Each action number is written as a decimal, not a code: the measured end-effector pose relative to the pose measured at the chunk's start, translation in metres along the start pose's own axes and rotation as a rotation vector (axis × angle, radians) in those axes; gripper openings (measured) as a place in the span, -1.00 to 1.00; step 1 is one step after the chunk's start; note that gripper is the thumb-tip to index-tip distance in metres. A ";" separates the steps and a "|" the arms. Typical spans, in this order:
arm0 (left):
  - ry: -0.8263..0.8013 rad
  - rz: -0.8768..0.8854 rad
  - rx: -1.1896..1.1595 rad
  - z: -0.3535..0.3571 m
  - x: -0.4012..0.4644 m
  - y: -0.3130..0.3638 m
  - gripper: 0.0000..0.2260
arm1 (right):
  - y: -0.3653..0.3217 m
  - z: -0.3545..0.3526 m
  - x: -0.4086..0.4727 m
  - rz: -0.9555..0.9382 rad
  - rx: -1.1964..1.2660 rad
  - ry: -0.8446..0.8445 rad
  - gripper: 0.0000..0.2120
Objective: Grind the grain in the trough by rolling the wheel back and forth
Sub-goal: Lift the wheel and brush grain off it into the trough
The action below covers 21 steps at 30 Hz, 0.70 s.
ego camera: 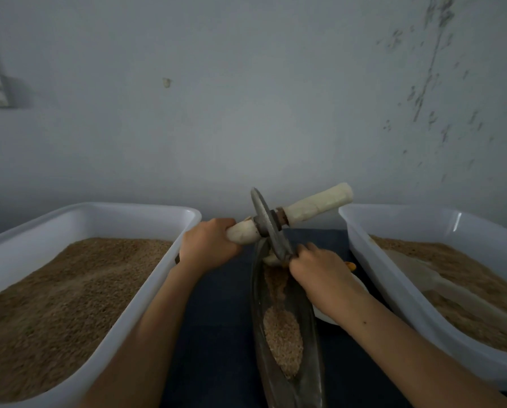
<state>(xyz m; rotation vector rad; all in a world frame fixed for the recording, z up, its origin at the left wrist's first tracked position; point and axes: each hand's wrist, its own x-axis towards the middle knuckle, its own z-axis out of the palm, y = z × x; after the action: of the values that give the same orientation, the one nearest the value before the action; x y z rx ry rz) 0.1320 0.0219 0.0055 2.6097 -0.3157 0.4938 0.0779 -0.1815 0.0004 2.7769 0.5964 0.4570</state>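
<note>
Head view: wheel (268, 223) is tilted and lifted at the far end of the trough (305, 343), grain (283, 337) piled in the near half. Left hand (209, 245) is closed around the left handle (243, 232). Right hand (319, 267) is at the wheel's lower rim, fingers curled; whether it pinches the rim, cannot tell. Right handle (317, 203) is free. Risks: one-handed axle tips further, the rim catches fingers, grain spills past the trough toward the right tub (361, 228).
</note>
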 end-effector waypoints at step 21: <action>0.074 -0.013 -0.032 0.003 0.003 0.000 -0.81 | 0.041 0.007 -0.025 0.119 1.500 -0.036 -0.87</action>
<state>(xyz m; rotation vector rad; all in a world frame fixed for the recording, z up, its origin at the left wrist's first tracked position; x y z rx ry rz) 0.1356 0.0207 0.0043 2.5537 -0.2792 0.5749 0.0734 -0.2294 0.0013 4.1958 1.0643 -0.1751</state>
